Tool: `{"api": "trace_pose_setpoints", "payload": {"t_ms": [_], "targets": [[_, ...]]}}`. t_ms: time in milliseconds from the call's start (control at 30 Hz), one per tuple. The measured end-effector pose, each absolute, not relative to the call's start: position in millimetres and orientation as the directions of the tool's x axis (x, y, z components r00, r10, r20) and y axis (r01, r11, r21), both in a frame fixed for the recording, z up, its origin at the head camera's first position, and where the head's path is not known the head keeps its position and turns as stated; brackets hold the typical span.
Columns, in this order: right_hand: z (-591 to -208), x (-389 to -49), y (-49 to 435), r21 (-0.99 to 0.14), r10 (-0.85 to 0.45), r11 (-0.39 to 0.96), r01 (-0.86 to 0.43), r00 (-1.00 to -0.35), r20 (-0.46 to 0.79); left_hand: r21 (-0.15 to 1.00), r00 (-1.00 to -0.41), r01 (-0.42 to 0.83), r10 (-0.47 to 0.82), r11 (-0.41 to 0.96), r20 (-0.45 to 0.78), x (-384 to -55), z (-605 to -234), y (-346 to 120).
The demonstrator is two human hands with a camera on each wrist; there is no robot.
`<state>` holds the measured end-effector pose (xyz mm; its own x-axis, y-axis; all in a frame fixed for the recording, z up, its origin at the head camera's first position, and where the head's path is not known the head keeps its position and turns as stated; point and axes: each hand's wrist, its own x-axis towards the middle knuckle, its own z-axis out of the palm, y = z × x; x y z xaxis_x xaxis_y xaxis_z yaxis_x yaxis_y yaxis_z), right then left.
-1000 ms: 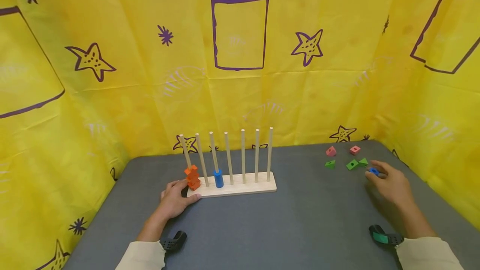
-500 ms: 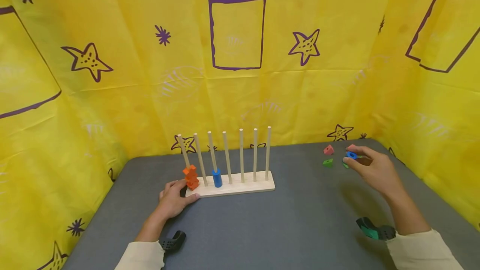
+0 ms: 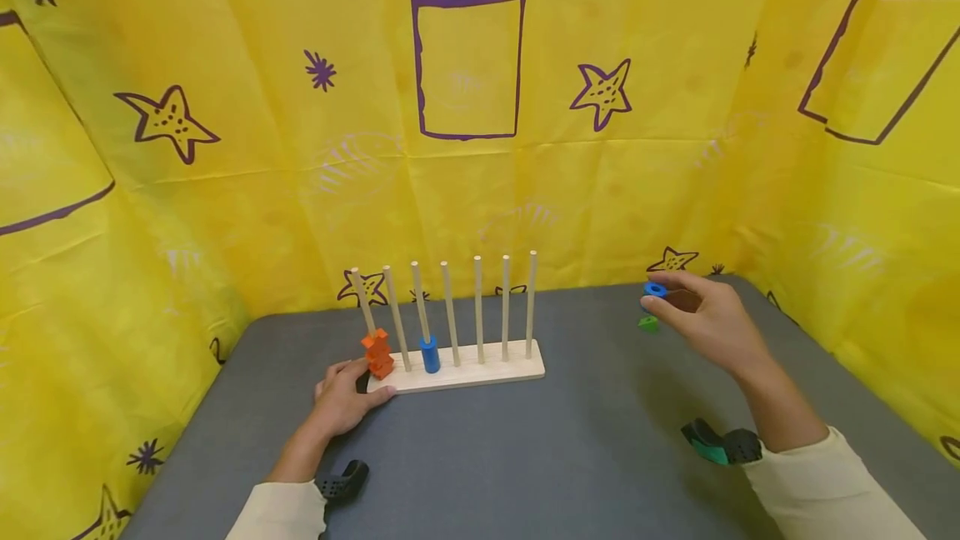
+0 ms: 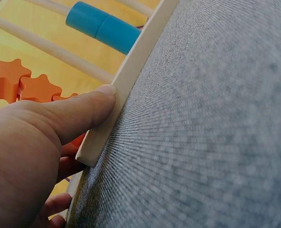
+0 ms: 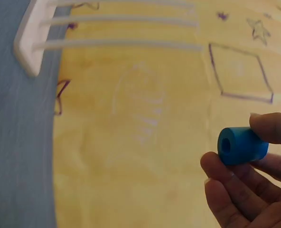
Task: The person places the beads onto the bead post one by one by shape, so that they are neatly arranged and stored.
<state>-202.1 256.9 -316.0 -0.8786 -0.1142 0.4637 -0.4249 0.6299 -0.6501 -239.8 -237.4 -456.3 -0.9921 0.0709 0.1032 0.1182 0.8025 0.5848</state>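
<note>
A wooden peg rack (image 3: 487, 373) with a row of upright pegs stands left of centre. My left hand (image 3: 341, 398) grips its left end, the thumb along the front edge of the base in the left wrist view. Orange star beads (image 3: 378, 354) are stacked on the leftmost peg, and two blue cylinder beads (image 4: 102, 27) sit on the third. Off to the right, my right hand (image 3: 712, 327) is raised above the table. It pinches another blue cylinder bead (image 5: 242, 145) between thumb and fingers, with the bead's hole showing in the right wrist view.
A green triangular bead (image 3: 648, 323) lies on the grey table (image 3: 585, 440), just below the held bead in the head view. The right hand hides the other loose beads. Yellow patterned cloth (image 3: 337, 190) hangs behind the table and along both sides.
My right hand has lifted the blue cylinder bead from the table's right side and carried it leftward, passing over the pink and green beads. My left hand has stayed on the rack.
</note>
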Motion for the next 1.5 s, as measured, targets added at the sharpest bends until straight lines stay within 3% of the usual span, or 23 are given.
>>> {"api": "trace_pose_setpoints", "payload": {"t_ms": [800, 1133, 1500], "targets": [[-270.1, -221.5, 131.6, -0.725, -0.291, 0.269, -0.634, -0.771, 0.566, 0.584, -0.993, 0.113, 0.071, 0.804, 0.094, -239.8, -455.9, -239.0], [-262.1, -234.7, 86.0, -0.758, -0.302, 0.201, -0.62, -0.776, 0.554, 0.588, -0.994, 0.106, 0.069, 0.802, 0.084, -239.4, -455.9, -235.1], [-258.3, -261.8, 34.5, -0.75, -0.324, 0.258, -0.609, -0.786, 0.527, 0.575, -0.989, 0.141, 0.086, 0.806, 0.121, -240.6, -456.4, -238.6]]}}
